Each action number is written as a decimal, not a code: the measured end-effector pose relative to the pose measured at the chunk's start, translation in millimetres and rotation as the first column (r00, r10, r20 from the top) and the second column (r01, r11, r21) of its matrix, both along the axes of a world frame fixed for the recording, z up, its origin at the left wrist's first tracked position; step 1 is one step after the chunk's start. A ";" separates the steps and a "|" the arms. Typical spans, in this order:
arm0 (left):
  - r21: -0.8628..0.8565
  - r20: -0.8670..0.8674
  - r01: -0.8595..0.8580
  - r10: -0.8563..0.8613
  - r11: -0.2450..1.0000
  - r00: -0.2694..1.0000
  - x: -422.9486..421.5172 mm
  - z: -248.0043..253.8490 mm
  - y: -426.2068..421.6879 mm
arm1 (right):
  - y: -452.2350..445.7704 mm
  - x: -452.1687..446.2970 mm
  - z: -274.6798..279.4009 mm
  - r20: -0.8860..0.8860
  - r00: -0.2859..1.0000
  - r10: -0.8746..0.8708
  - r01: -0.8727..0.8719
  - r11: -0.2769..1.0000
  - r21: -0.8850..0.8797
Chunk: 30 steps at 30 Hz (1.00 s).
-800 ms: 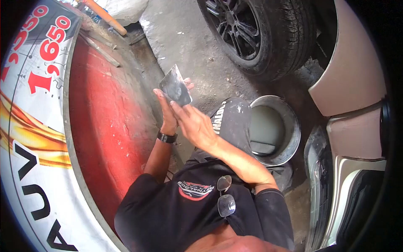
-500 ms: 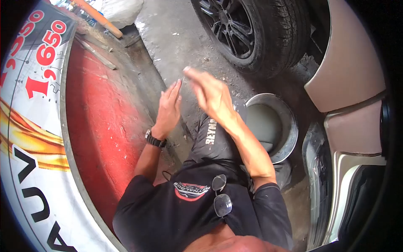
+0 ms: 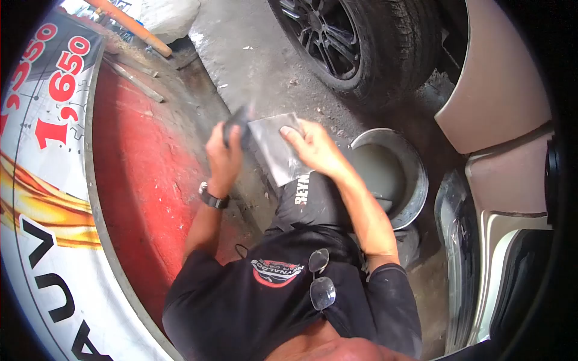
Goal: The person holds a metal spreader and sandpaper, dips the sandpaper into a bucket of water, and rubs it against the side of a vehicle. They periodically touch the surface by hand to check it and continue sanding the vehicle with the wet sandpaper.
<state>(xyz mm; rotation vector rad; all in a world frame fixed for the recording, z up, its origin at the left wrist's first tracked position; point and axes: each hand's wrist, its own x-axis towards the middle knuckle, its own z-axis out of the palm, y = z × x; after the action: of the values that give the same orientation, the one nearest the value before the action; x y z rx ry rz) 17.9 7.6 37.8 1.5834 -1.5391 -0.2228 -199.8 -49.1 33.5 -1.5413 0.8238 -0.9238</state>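
dark flat piece (image 3: 243, 119) blurred, outline unclear; wheel (image 3: 328, 39) cut off at top edge. r. hand (image 3: 314, 148) clamped on grey sheet (image 3: 272, 143), w/ thumb (image 3: 291, 136) on near face, grip partly hidden; l. hand (image 3: 223, 154) closed on dark flat piece, just l. of grey sheet, contact unclear.

Dark pad (image 3: 243, 125) in left fingers (image 3: 235, 137): motion-blurred, outline unclear. Grey sheet (image 3: 271, 144): partly covered by right thumb (image 3: 293, 138). Bucket (image 3: 414, 192): lower left hidden behind right forearm (image 3: 361, 201). Wheel (image 3: 385, 66): cut off, top edge.
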 end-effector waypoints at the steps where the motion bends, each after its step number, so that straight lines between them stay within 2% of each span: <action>1: 0.039 -0.072 -0.031 0.034 0.999 0.997 7.3 4.4 -0.4 | -5.2 -5.6 -1.7 0.140 0.989 0.053 -0.072 0.988 0.138; 2: 0.080 -0.095 -0.012 0.020 0.997 0.995 8.1 9.0 2.6 | -13.1 -9.1 0.6 0.253 0.963 -0.095 -0.001 0.934 0.356; 4: -0.030 0.109 0.200 -0.195 0.979 0.975 -2.9 13.0 6.8 | -34.4 -11.3 6.8 0.517 0.799 -0.308 0.011 0.866 0.499; 5: -0.065 0.218 0.312 -0.292 0.948 0.931 -9.9 14.5 9.9 | -39.0 -9.1 6.2 0.615 0.675 -0.408 -0.002 0.833 0.554; 6: -0.026 0.157 0.317 -0.310 0.948 0.938 -16.4 15.9 14.1 | -35.5 -16.2 7.3 0.316 0.906 -0.282 0.051 0.813 0.580; 9: -0.065 0.204 0.178 -0.162 0.982 0.966 0.2 19.5 1.0 | -5.0 -5.0 -1.8 0.164 0.986 0.030 -0.101 0.889 0.446; 10: 0.232 0.093 -0.119 0.100 0.965 0.991 17.9 5.3 0.3 | -3.8 -12.6 5.5 0.023 0.991 0.134 -0.134 0.939 0.315; 11: 0.201 -0.252 -0.071 0.122 0.977 0.960 28.4 -11.9 -1.0 | 0.2 -10.8 13.1 -0.003 1.000 0.025 -0.024 0.982 0.187; 12: 0.154 -0.566 -0.032 0.115 0.987 0.817 32.2 -16.5 -3.6 | 5.8 -6.3 21.3 -0.010 0.995 -0.095 0.095 0.994 0.055; 13: 0.091 -0.813 -0.009 0.080 0.996 0.576 33.5 -17.6 -6.8 | 10.8 -2.7 33.0 -0.004 0.976 -0.216 0.215 0.973 -0.083; 14: 0.174 -0.901 0.035 0.145 0.984 0.410 36.1 -17.2 -5.8 | 20.8 0.2 48.5 -0.032 0.964 -0.265 0.259 0.958 -0.121; 15: 0.267 -0.962 0.104 0.258 0.958 0.089 31.2 -12.8 -8.2 | 27.9 9.5 46.9 0.014 0.932 -0.361 0.321 0.810 -0.492; 16: 0.115 -0.951 0.320 0.197 0.941 -0.239 60.9 -52.3 -6.2 | 30.1 17.8 35.4 -0.012 0.952 -0.305 0.205 0.670 -0.714; 17: -0.022 -0.857 0.428 0.203 0.904 -0.473 68.6 -63.4 -3.6 | 31.3 27.1 16.5 -0.050 0.965 -0.258 0.080 0.472 -0.878; 18: -0.141 -0.709 0.512 0.275 0.847 -0.650 76.1 -74.1 -1.2 | 21.9 41.5 -11.9 -0.143 0.955 -0.258 0.049 0.615 -0.787; 19: -0.187 -0.577 0.554 0.366 0.811 -0.730 47.9 -44.0 7.6 | 3.9 57.5 -44.2 -0.235 0.941 -0.243 0.025 0.743 -0.669; 20: -0.239 -0.432 0.587 0.456 0.773 -0.778 31.8 -25.6 15.7 | -6.2 65.7 -61.5 -0.318 0.924 -0.215 0.014 0.847 -0.531; 23: -0.280 -0.590 0.595 0.354 0.754 -0.726 40.2 -31.7 23.1 | -9.5 56.8 -67.2 -0.203 0.912 -0.358 0.287 0.907 -0.309; 24: -0.251 -0.527 0.556 0.370 0.792 -0.765 47.4 -43.3 25.8 | -8.4 44.8 -51.7 -0.094 0.970 -0.225 0.215 0.971 -0.105; 27: -0.171 -0.574 0.569 0.388 0.804 -0.721 46.8 -61.3 30.1 | -10.0 25.7 -41.2 0.143 0.956 -0.257 0.255 0.966 0.027; 28: -0.136 -0.621 0.607 0.410 0.783 -0.668 41.4 -67.0 32.0 | -10.5 9.7 -33.2 0.054 0.977 -0.204 0.199 0.976 0.083; 30: -0.051 -0.764 0.682 0.412 0.730 -0.498 35.5 -106.6 42.2 | -4.0 -11.4 -35.5 0.253 0.942 -0.219 0.153 0.955 0.254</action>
<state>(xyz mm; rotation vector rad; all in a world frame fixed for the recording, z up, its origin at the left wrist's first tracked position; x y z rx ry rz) 53.4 49.8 -68.8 0.4964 0.1349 -2.0899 -211.2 -53.0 -2.0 -1.1132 0.8499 -1.1133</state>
